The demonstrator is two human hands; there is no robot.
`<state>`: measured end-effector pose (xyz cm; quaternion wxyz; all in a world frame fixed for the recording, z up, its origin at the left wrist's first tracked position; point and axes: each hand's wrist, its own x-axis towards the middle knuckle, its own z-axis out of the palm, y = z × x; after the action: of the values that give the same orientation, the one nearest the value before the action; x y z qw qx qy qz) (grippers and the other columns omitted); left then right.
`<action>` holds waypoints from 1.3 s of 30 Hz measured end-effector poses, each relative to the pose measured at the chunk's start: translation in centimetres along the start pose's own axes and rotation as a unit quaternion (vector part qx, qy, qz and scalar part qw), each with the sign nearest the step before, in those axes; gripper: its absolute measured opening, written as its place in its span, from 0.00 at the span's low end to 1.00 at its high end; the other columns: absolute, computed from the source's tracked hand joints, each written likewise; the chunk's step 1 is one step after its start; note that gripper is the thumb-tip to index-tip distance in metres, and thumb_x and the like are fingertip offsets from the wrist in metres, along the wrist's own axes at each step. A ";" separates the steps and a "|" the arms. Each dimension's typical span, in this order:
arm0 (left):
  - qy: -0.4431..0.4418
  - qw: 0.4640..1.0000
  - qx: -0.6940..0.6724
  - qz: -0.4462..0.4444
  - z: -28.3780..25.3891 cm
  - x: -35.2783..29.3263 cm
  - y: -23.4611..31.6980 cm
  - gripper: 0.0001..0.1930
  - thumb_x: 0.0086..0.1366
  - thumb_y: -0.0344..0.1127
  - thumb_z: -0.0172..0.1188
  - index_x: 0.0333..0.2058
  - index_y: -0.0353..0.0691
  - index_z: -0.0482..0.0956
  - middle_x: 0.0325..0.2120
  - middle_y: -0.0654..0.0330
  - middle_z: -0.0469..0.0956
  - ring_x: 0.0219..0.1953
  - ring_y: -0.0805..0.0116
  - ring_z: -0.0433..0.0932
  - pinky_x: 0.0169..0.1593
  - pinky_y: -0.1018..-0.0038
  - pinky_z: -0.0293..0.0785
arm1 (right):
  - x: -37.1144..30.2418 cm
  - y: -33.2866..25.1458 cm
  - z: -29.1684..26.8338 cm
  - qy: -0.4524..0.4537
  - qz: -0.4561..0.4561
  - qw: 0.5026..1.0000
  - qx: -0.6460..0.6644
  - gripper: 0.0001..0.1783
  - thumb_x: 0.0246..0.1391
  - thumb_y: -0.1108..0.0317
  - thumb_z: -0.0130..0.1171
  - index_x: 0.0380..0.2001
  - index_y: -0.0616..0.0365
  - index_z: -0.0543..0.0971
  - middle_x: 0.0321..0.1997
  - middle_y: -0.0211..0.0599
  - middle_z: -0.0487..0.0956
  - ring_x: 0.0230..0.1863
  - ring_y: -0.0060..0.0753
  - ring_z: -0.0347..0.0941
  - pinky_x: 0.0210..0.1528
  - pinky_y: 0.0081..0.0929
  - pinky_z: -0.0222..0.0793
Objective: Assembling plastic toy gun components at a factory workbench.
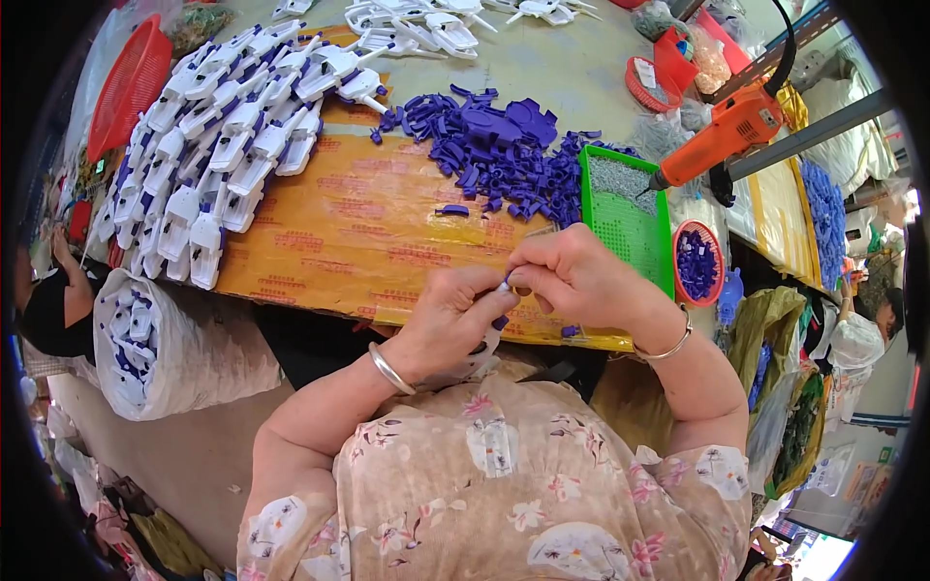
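My left hand (453, 318) is closed around a white-and-purple plastic part (500, 322) close to my body, above the table's front edge. Most of that part is hidden by my fingers. My right hand (572, 276) meets it from the right, thumb and forefinger pinched together at the tip of the part. What sits in that pinch is too small to make out. Beyond my hands lies a heap of loose purple plastic pieces (504, 126), with one purple piece (451, 210) apart from it.
White-and-purple assemblies (208, 232) are piled at the left of the taped cardboard (320, 242). On the right stand a green tray (628, 232) of small metal bits and a red basket (699, 261) of purple pieces. An orange electric screwdriver (731, 131) hangs above them. A filled white sack (184, 358) stands lower left.
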<state>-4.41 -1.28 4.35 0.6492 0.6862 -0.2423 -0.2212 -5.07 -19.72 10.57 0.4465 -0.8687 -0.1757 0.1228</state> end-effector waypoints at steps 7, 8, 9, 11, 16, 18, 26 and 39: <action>0.016 0.996 -0.073 -0.053 0.3 0.0 -0.2 0.04 0.59 0.25 0.58 0.33 0.33 0.80 0.20 0.66 0.76 0.22 0.83 0.71 0.25 0.84 0.67 | -0.7 1.5 2.2 0.069 -0.023 0.997 -0.004 0.05 0.51 0.75 0.55 0.24 0.64 0.76 0.13 0.36 0.71 0.14 0.23 0.67 0.18 0.24 0.61; 0.015 0.996 -0.073 -0.055 0.4 0.1 -0.4 0.04 0.59 0.25 0.58 0.33 0.33 0.80 0.20 0.66 0.76 0.22 0.83 0.71 0.25 0.84 0.67 | -0.7 2.0 2.6 0.096 -0.042 0.994 -0.021 0.05 0.50 0.75 0.55 0.23 0.64 0.76 0.14 0.38 0.71 0.14 0.24 0.67 0.18 0.24 0.61; 0.022 0.994 -0.090 -0.062 0.5 0.2 -0.7 0.04 0.58 0.25 0.58 0.32 0.33 0.79 0.19 0.66 0.76 0.21 0.83 0.71 0.24 0.84 0.67 | -0.6 2.4 2.8 0.123 -0.061 0.990 -0.038 0.05 0.50 0.75 0.56 0.23 0.64 0.76 0.14 0.40 0.71 0.14 0.26 0.67 0.18 0.25 0.60; 0.028 0.991 -0.107 -0.070 0.5 0.3 -0.7 0.03 0.58 0.25 0.59 0.30 0.33 0.79 0.18 0.66 0.75 0.20 0.83 0.70 0.23 0.84 0.66 | -0.5 2.3 2.5 0.112 -0.035 0.993 -0.025 0.05 0.49 0.75 0.57 0.22 0.64 0.75 0.14 0.41 0.71 0.14 0.29 0.67 0.18 0.26 0.61; 0.046 0.993 -0.098 -0.045 0.5 0.0 -0.9 0.02 0.58 0.25 0.59 0.30 0.33 0.78 0.18 0.66 0.75 0.20 0.83 0.70 0.23 0.84 0.66 | -0.4 1.4 2.8 0.095 0.002 0.995 -0.011 0.05 0.47 0.74 0.58 0.21 0.65 0.75 0.18 0.49 0.73 0.21 0.47 0.71 0.23 0.35 0.64; 0.043 0.993 -0.099 -0.048 0.2 0.0 -1.6 0.02 0.58 0.25 0.59 0.30 0.33 0.78 0.19 0.65 0.76 0.20 0.83 0.71 0.24 0.84 0.67 | -0.4 1.7 3.6 0.155 -0.089 0.980 -0.092 0.03 0.46 0.75 0.57 0.23 0.64 0.75 0.20 0.50 0.72 0.23 0.48 0.72 0.24 0.34 0.65; 0.089 0.980 -0.174 -0.035 -2.4 0.7 0.8 0.05 0.57 0.26 0.59 0.33 0.33 0.78 0.23 0.62 0.79 0.24 0.79 0.76 0.27 0.82 0.72 | -1.0 3.4 5.6 0.213 -0.013 0.948 0.238 0.22 0.53 0.74 0.56 0.53 0.61 0.69 0.38 0.30 0.73 0.35 0.18 0.67 0.36 0.18 0.67; 0.200 0.943 -0.264 -0.018 -5.4 1.7 0.6 0.18 0.63 0.36 0.55 0.50 0.32 0.70 0.35 0.57 0.77 0.35 0.73 0.77 0.35 0.79 0.76 | -0.4 3.4 8.0 0.153 0.046 0.879 0.450 0.12 0.53 0.74 0.57 0.41 0.64 0.76 0.36 0.30 0.78 0.34 0.18 0.73 0.35 0.18 0.69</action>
<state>0.24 1.86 5.33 0.8379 0.5248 -0.0279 -0.1475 -7.74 -15.85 3.25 0.8045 -0.5893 0.0091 0.0744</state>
